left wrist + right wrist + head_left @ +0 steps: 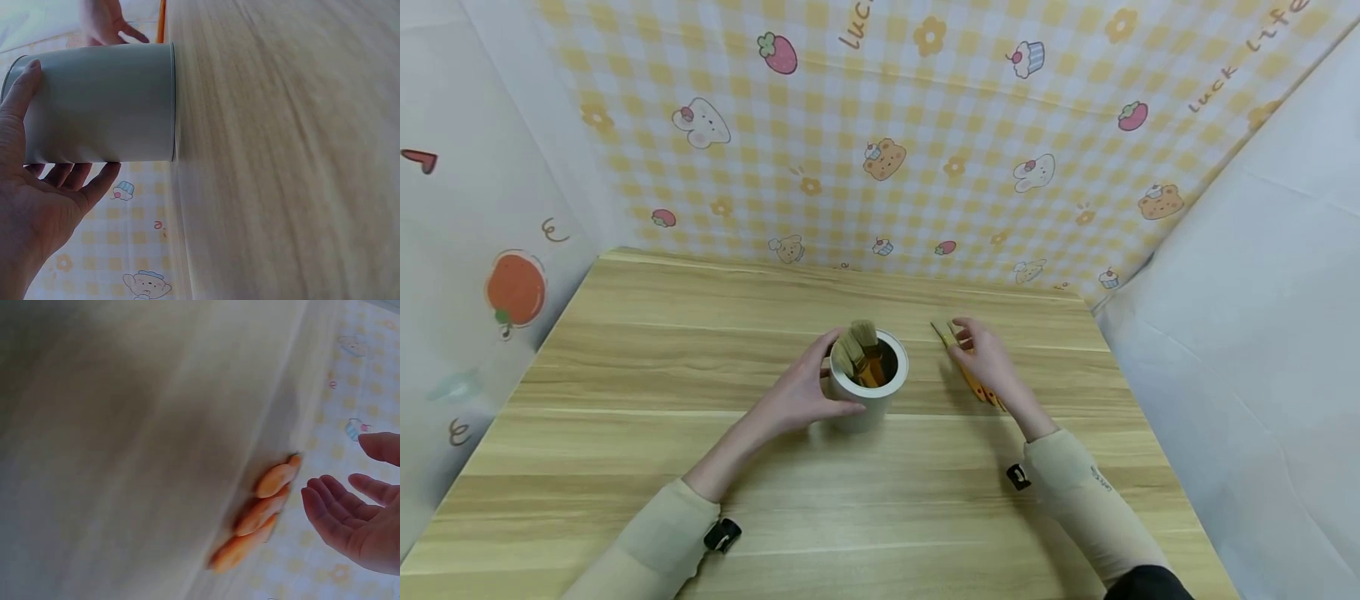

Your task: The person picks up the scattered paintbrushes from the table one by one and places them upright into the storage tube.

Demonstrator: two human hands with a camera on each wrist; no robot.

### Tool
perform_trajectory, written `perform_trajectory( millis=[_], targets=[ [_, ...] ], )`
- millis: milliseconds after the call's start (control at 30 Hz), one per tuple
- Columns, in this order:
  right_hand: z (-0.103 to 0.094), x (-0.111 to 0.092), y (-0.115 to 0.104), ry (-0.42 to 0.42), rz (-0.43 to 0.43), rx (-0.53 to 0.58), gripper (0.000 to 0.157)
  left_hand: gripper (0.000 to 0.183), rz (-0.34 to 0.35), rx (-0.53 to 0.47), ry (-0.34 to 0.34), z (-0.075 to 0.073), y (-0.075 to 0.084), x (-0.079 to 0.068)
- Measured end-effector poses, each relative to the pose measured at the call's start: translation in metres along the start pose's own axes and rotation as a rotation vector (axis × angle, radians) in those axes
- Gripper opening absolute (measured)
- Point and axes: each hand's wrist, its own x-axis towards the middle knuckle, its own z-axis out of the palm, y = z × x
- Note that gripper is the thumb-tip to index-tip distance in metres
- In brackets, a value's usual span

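Note:
A light grey-white cylindrical canister stands upright on the wooden table. My left hand grips it from the left side, thumb in front and fingers round the back. Paintbrushes with pale bristles and orange-brown handles lean inside, bristle ends up over the rim. To the right, my right hand hovers just above some paintbrushes lying side by side on the table, partly hiding them. Three orange handles show in the right wrist view, apart from the loosely bent fingers, which hold nothing.
The wood-grain table spreads round the canister. A yellow checked cloth with cartoon prints hangs behind it. White sheets rise along the right and left sides.

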Motion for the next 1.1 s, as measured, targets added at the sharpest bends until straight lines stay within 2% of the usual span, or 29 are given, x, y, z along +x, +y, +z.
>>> perform_trajectory(
  millis=[233, 567, 700, 900, 1100],
  targets=[
    [0.007, 0.000, 0.013, -0.057, 0.029, -0.048, 0.058, 0.116, 0.000, 0.006, 0.001, -0.001, 0.000, 0.001],
    [0.012, 0.001, 0.018, 0.010, -0.039, -0.144, 0.055, 0.116, -0.003, 0.010, -0.002, -0.001, 0.000, 0.000],
    [0.014, 0.003, 0.021, 0.015, -0.042, -0.153, 0.054, 0.116, 0.002, -0.001, -0.006, -0.001, 0.001, 0.001],
    [0.013, 0.006, 0.021, -0.015, -0.032, -0.183, 0.052, 0.116, -0.001, 0.002, -0.007, -0.002, 0.001, 0.001],
    [0.013, 0.007, 0.019, -0.089, 0.020, -0.208, 0.061, 0.116, 0.005, 0.012, -0.005, -0.001, 0.001, 0.001]
  ],
)
